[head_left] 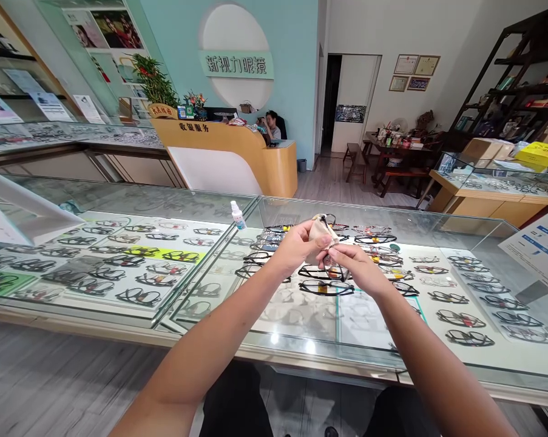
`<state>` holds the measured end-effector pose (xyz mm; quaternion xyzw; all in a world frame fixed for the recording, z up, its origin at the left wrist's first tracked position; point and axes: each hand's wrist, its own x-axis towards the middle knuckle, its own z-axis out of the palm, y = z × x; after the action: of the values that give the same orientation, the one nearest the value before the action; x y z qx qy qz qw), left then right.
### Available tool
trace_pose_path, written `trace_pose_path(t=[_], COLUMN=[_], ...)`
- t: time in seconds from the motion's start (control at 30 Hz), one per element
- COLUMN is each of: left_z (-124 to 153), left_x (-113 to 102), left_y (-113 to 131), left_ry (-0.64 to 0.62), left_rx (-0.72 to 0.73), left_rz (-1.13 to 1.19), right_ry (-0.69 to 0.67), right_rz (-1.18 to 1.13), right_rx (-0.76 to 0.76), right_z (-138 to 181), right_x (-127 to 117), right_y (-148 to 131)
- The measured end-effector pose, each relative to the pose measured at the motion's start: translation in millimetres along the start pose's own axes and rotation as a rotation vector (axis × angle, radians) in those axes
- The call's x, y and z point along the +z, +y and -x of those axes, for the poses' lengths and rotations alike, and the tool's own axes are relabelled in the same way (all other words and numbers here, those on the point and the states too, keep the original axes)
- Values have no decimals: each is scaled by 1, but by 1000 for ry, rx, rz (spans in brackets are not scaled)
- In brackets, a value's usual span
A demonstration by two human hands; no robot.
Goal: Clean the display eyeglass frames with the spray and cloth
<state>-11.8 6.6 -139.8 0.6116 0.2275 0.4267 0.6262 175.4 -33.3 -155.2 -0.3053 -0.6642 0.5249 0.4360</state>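
Observation:
Above the glass display counter (296,331), my left hand (298,246) is closed round a beige cloth (321,232). The cloth is wrapped about part of a pair of eyeglasses; a dark piece of the frame (329,220) sticks out at the top. My right hand (358,265) pinches the eyeglasses from the other side, close against the left fingers. Most of the lens area is hidden by cloth and fingers. Just below my hands lies a row of black-framed eyeglasses (327,287). To the left, a small white spray bottle (238,216) stands upright on the glass top.
Many eyeglasses (139,296) are laid out in the left case. Printed signs stand at the left (10,218) and right (540,249) ends. Beyond the counter, a person (274,125) sits behind a wooden reception desk (237,149). A dark wooden table (394,145) stands farther back.

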Motion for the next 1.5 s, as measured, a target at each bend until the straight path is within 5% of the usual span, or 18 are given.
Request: trace_pose_path(t=[0.27,0.5,0.67,1.13,1.5], left_z=[2,-1,3,1,5], left_x=[3,-26,-22,-1,-16], left_y=[0,5,12,1,12], left_ry=[59,-67,-142,78,-137], left_rx=[-1,-55,-56,54,-44], left_rz=[41,-47,-56,-3,-33], right_ry=[-31,21,33,-19,85], right_rz=[44,36,51,56,52], right_rx=[3,0,-8,-13,-25], right_z=[1,4,3,2,3], right_x=[1,-6,-7,-2,-6], right_y=[-3,-8,-6,1,-7])
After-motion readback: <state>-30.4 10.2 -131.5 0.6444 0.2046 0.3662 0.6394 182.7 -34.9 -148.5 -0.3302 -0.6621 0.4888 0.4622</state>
